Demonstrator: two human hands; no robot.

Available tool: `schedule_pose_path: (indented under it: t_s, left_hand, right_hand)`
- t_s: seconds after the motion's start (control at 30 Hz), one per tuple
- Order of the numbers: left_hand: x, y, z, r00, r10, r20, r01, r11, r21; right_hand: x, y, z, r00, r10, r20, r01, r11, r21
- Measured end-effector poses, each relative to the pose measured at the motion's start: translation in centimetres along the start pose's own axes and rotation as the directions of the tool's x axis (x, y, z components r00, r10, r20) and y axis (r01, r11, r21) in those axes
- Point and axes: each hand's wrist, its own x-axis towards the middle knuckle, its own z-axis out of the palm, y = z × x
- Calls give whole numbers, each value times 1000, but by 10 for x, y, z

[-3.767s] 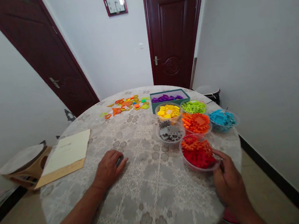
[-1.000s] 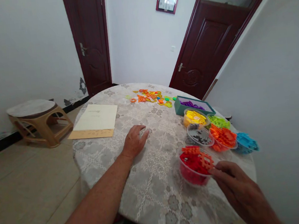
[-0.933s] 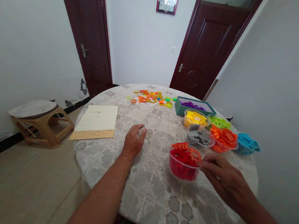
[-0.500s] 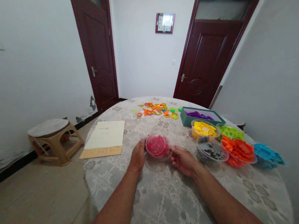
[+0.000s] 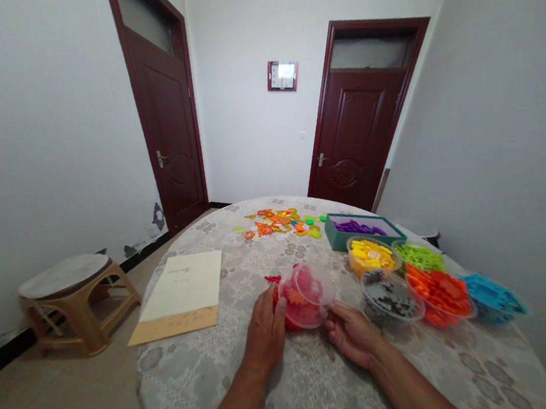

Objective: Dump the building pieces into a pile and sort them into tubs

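Observation:
A clear plastic bowl [image 5: 316,284] is tilted over, its round base facing up, at the near middle of the table. Red plastic pieces show through it, and some red pieces [image 5: 273,279] stick out on its left. My right hand [image 5: 352,333] pinches the bowl's rim at the lower right. On the other side, my left hand [image 5: 267,325] lies against the red pieces and the bowl's left edge, fingers stretched out and thumb near the rim. The surface under the bowl is partly hidden.
To the right stand bowls of yellow [image 5: 374,255], grey [image 5: 392,296], green [image 5: 420,257], orange [image 5: 441,294] and blue pieces [image 5: 494,295]. A green box [image 5: 338,240] holds purple pieces. Mixed pieces [image 5: 275,222] lie at the back, a paper sheet [image 5: 181,286] at left, a stool [image 5: 77,293] beyond.
The bowl of red pieces has been tipped over toward the left, and red pieces now show outside it. My left hand has flattened beside them. The view has also shifted.

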Motion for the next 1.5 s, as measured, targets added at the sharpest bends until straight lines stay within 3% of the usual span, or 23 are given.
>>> schedule_pose_path:
  t_s: [0.33,0.77,0.93,1.17,1.33,1.5]
  left_hand:
    - [2,26,-5,990,-89,109,76,991,113]
    - [6,23,-8,977,-207,46,175,912,370]
    - [10,26,-19,978,-111,175,48,943,330]
    - [-2,55,-22,910,-23,414,-133,929,345]
    - [-4,70,-20,896,-10,444,-165,920,354]
    - [17,78,-6,884,57,463,-231,916,328]
  right_hand:
    - [-5,-8,1,993,-117,-24,119,984,135]
    - [-1,-33,0,955,-277,-110,293,940,174]
    - [-3,-27,6,960,-273,-57,279,945,172]
    - [-6,-19,9,968,-246,46,236,959,159]
    - [-11,-19,15,968,-230,102,212,964,159]
    - [-15,-27,19,953,-251,168,213,953,213]
